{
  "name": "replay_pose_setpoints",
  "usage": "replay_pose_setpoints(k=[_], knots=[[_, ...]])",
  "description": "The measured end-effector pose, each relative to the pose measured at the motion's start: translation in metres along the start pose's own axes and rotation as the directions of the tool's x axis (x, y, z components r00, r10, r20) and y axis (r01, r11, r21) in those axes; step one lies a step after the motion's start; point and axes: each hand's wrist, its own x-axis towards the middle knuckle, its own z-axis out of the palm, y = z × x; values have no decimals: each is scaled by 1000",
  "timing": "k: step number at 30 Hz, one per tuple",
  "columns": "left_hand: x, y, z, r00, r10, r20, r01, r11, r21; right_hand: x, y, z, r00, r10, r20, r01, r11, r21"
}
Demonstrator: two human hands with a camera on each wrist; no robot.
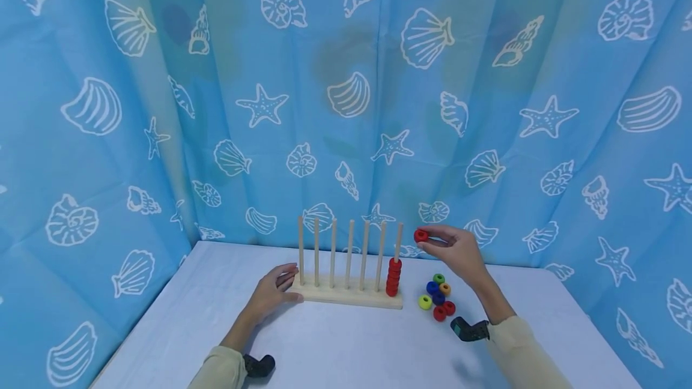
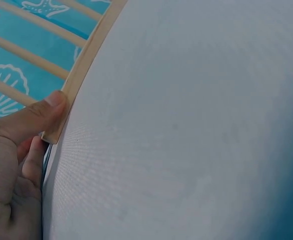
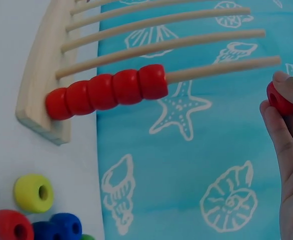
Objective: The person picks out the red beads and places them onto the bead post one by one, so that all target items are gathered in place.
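Observation:
A wooden peg rack (image 1: 346, 296) with a row of upright pegs stands on the table. Several red beads (image 1: 393, 277) are stacked on its rightmost peg, whose upper part is bare; the other pegs carry nothing. My left hand (image 1: 273, 292) holds the left end of the rack's base, the thumb (image 2: 54, 102) pressed on the wood and the fingers around the end. Up to the right, my right hand (image 1: 456, 251) pinches a red bead (image 3: 280, 100) between thumb and fingers. That bead is close to the tip of the rightmost peg (image 3: 226, 69), off to its side.
Loose beads lie right of the rack: a yellow bead (image 1: 424, 302), a green bead (image 1: 439, 278), an orange bead (image 1: 445, 289), two blue and two red ones. A blue shell-patterned curtain (image 1: 324, 137) hangs behind the white table (image 1: 335, 347).

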Motion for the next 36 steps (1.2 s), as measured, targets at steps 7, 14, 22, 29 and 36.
replay_pose_setpoints(k=[7,14,22,29,36], knots=[[0,0,1,1000,1,6,-1,1000,-4,12,-5,5,998,-58,-6,59,997,47],[1,0,1,1000,-2,1,2,1000,0,22,-13,11,996,-91,-24,93,992,83],[4,-7,0,1000,22,12,-21,1000,-12,28,-18,15,992,-121,-43,126,984,128],[4,-8,0,999,26,19,-25,1000,-12,33,-20,20,990,-136,-46,141,979,147],[4,-9,0,1000,10,18,-10,1000,0,35,-20,25,986,-165,-35,168,971,173]])
